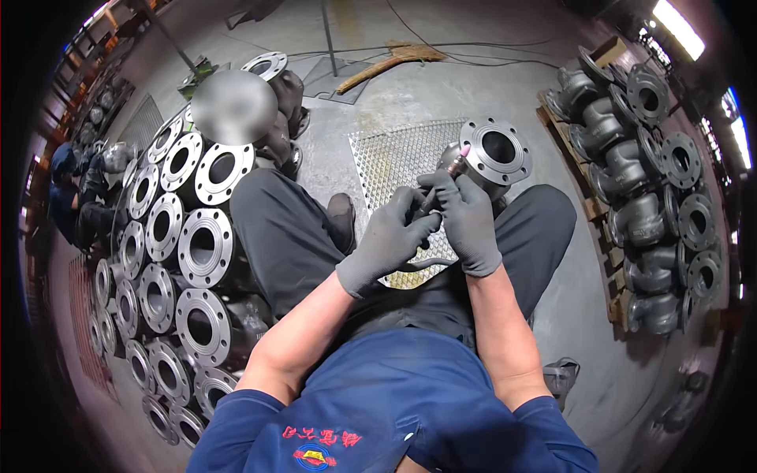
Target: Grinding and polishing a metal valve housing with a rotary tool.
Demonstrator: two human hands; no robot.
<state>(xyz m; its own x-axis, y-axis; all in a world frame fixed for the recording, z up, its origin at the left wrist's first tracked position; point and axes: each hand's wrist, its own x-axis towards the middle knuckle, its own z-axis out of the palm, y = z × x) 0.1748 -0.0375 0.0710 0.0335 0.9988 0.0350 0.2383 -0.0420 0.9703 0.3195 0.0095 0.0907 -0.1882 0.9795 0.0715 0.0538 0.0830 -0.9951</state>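
I sit with a grey flanged valve body standing between my knees, its round bolted flange facing up. My right hand, in a grey glove, grips a slim hand grinder whose pink tip rests at the flange's left rim. My left hand, also gloved, closes around the tool's lower body just below the right hand. A hose from the tool loops under my hands across my lap.
Several rows of finished flanged valve bodies stand at my left. More valve bodies are stacked on a wooden pallet at right. A perforated metal sheet lies on the concrete floor ahead. Another person crouches far left.
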